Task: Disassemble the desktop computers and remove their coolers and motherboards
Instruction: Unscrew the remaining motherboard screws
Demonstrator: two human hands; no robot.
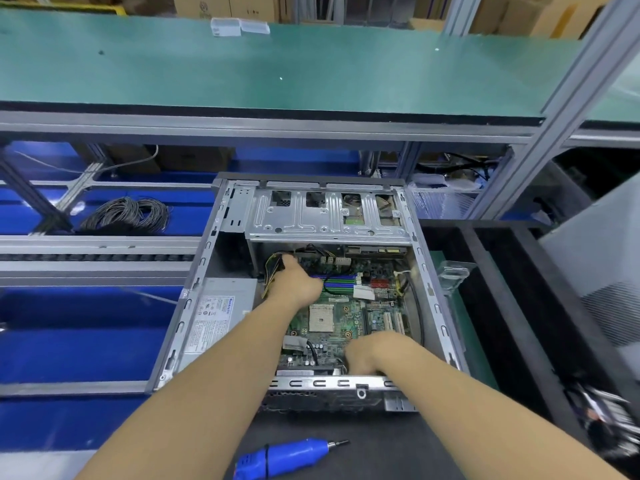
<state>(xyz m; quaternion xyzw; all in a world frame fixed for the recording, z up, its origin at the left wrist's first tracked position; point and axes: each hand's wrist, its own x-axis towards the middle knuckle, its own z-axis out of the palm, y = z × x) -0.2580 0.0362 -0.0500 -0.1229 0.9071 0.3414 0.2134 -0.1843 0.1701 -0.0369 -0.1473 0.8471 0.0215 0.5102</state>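
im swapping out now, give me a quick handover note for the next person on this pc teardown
Left hand: deep in the open case, fingers at the cable bundle by the far edge of the motherboard; exact grip hidden.
Right hand: fingers curled down at the board's near edge.
Done: side panel off, CPU socket bare, no cooler on it.
Left: free the cables, lift the motherboard out.
Blue electric screwdriver lies on the mat in front of the case.

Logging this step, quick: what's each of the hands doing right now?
Left hand: reaching into the case at the motherboard's far edge by the cable bundle; grip cannot be told.
Right hand: fingers curled at the motherboard's near edge; grip cannot be told.
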